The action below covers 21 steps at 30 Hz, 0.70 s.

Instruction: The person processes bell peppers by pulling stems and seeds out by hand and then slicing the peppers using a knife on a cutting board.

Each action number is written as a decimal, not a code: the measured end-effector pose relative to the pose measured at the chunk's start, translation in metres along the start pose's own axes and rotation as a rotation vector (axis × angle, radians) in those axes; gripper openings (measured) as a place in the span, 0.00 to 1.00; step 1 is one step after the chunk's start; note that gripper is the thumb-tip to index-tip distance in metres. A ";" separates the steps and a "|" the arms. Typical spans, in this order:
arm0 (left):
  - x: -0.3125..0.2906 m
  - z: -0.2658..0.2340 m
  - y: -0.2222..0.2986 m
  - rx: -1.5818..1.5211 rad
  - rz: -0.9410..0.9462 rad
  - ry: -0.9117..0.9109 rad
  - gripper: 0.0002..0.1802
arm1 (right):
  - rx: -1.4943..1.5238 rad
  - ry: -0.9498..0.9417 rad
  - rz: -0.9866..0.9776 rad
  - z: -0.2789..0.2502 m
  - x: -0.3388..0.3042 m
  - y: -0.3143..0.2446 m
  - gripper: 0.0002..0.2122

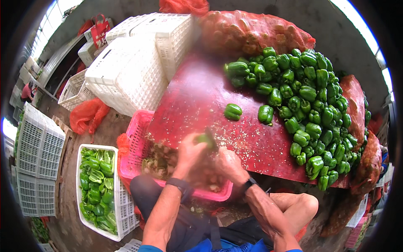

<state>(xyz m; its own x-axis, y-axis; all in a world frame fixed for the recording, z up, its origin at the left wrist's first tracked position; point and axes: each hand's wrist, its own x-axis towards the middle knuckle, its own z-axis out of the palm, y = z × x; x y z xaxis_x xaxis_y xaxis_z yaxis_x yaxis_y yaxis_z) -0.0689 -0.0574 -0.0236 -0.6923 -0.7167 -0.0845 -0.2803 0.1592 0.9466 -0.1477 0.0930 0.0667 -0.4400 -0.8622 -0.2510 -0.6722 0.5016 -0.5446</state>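
Note:
My left hand (189, 152) is closed around a green bell pepper (202, 139), partly hidden by the fingers and blurred. My right hand (230, 165) grips a knife, its dark blade (211, 137) tilted up against the pepper; the handle is hidden in the fist. Both hands are above a pink basket (136, 126) that contains pepper cores and scraps. Beyond them is a red tabletop (189, 96) strewn with pale seeds. Two loose bell peppers, one to the left (233, 111) and one to the right (265, 114), lie on it.
A large heap of green peppers (308, 94) covers the table's right side. Behind it lies a red mesh sack (256, 31). A white crate (120, 210) of cut peppers stands at my left, with white crates (126, 75) stacked farther back and orange netting (89, 114) on the floor.

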 end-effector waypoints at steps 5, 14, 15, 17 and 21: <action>0.009 0.004 -0.026 -0.147 0.024 -0.044 0.23 | 0.226 0.246 0.212 0.036 0.008 -0.001 0.14; -0.013 0.020 -0.007 0.271 0.213 0.146 0.40 | -0.054 -0.080 0.094 0.027 -0.017 0.034 0.17; -0.014 0.015 -0.005 0.278 0.206 0.153 0.40 | -0.155 -0.024 0.054 0.024 -0.014 0.027 0.18; -0.012 0.011 0.004 0.225 0.149 0.019 0.38 | -0.028 0.140 0.084 0.014 -0.016 0.045 0.16; -0.014 0.011 0.013 0.056 -0.055 -0.047 0.26 | -0.128 0.557 0.039 0.011 0.019 0.092 0.05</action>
<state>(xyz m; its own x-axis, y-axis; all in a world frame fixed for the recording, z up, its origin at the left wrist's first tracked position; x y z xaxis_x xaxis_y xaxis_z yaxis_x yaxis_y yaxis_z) -0.0703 -0.0377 -0.0139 -0.7046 -0.6932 -0.1518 -0.3549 0.1590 0.9213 -0.2111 0.1216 0.0030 -0.6899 -0.6930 0.2093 -0.7006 0.5666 -0.4337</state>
